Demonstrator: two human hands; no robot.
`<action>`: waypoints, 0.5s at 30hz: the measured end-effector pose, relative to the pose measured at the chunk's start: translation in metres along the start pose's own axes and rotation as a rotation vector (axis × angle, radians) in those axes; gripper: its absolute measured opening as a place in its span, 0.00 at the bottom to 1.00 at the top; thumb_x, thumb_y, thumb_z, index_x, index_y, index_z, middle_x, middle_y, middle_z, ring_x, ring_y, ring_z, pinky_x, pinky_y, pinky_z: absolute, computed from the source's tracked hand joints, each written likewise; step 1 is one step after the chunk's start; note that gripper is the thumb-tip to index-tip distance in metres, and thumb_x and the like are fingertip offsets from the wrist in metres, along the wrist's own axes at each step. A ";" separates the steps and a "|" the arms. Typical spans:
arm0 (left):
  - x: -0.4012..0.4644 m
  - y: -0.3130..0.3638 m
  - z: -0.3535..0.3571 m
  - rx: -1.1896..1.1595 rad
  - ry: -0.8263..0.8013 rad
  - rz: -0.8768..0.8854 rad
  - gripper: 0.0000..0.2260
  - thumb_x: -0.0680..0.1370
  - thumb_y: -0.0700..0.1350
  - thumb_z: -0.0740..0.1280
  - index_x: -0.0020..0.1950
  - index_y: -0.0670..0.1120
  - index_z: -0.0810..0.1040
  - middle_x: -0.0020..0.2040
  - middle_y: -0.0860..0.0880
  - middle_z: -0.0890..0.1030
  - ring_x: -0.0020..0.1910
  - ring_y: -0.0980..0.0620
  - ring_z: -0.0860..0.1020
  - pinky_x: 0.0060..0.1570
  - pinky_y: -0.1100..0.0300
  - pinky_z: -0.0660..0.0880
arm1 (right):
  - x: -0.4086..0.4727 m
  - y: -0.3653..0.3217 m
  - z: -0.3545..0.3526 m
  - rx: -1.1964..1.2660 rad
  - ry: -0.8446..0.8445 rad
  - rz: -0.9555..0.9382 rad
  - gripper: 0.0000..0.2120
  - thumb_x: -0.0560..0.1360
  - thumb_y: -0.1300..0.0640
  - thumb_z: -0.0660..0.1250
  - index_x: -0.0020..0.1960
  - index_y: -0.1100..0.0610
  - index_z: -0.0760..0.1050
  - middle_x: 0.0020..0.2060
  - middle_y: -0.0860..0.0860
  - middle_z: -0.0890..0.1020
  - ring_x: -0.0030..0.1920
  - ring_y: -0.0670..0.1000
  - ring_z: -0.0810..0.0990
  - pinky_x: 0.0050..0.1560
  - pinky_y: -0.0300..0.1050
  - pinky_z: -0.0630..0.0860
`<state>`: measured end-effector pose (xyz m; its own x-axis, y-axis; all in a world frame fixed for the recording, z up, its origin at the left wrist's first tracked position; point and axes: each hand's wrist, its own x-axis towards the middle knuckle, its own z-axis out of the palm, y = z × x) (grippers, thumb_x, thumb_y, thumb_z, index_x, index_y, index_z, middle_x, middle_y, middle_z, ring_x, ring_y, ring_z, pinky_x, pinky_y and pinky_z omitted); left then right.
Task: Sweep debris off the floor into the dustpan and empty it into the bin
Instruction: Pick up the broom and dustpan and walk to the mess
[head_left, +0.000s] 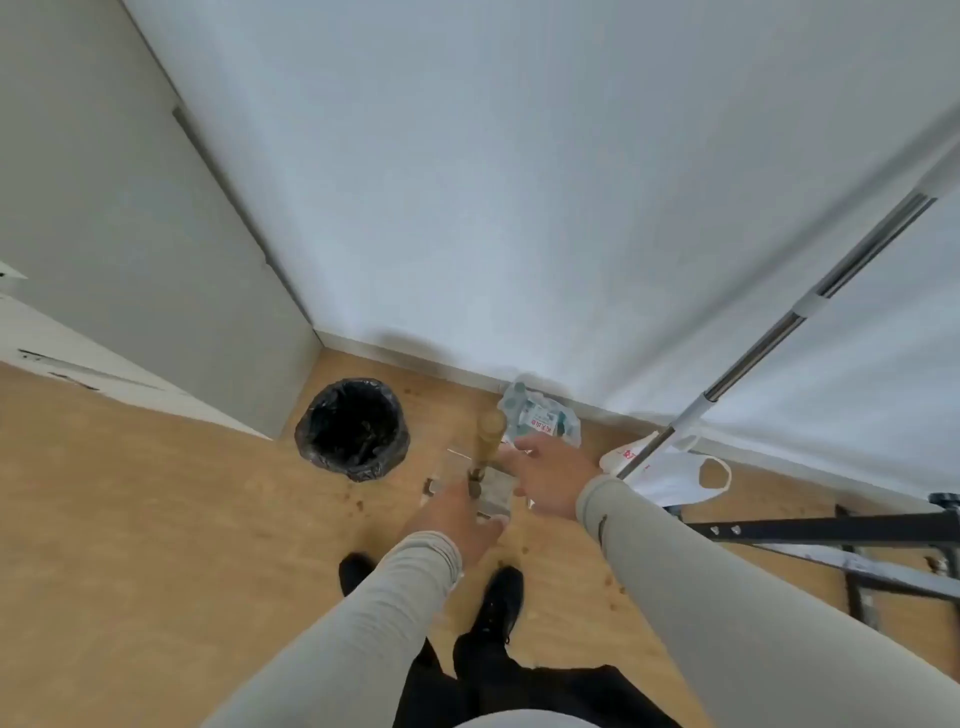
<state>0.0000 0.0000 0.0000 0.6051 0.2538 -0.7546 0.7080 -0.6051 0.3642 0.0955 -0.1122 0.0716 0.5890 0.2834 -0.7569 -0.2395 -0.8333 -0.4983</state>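
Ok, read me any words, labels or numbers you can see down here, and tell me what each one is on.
Nothing here can be read with confidence.
Pack of water bottles by the wall: a red and white label with print, too blurred to read.
White plastic bag under the metal pole: red markings near its left edge, too small and blurred to read.
Bin with black liner: no text visible.

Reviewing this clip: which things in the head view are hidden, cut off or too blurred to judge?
- Dustpan: mostly behind the left hand and the wooden handle; its contents are hidden.
- Left hand's grip: the fingers are out of sight.
- Right hand: motion-blurred; contact with the dustpan is unclear.
- Bin: the black liner is too dark to show what is inside.
- Mop pole: its top leaves the right edge, its foot is behind the white bag.
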 end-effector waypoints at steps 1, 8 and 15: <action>0.007 -0.003 0.004 -0.038 0.001 0.003 0.24 0.73 0.61 0.68 0.65 0.54 0.70 0.55 0.54 0.80 0.49 0.47 0.82 0.53 0.52 0.78 | 0.005 -0.002 0.006 0.107 -0.026 0.026 0.17 0.81 0.48 0.61 0.61 0.60 0.75 0.50 0.57 0.82 0.47 0.57 0.82 0.55 0.57 0.82; 0.025 -0.011 0.026 -0.063 0.081 -0.001 0.17 0.79 0.45 0.65 0.68 0.46 0.73 0.60 0.46 0.81 0.57 0.45 0.80 0.56 0.56 0.77 | 0.014 -0.018 0.016 0.929 -0.312 0.356 0.15 0.79 0.50 0.69 0.54 0.62 0.72 0.34 0.58 0.79 0.32 0.53 0.80 0.32 0.44 0.82; 0.027 -0.019 0.030 -0.049 0.048 0.021 0.16 0.80 0.52 0.64 0.67 0.51 0.69 0.48 0.53 0.76 0.53 0.46 0.79 0.53 0.52 0.76 | 0.026 -0.023 0.009 0.951 -0.344 0.440 0.10 0.78 0.67 0.64 0.39 0.59 0.71 0.28 0.54 0.76 0.29 0.48 0.77 0.23 0.33 0.70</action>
<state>-0.0076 -0.0038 -0.0438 0.6359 0.2776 -0.7201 0.7112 -0.5732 0.4070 0.1090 -0.0812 0.0597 0.0955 0.2922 -0.9516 -0.9587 -0.2302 -0.1669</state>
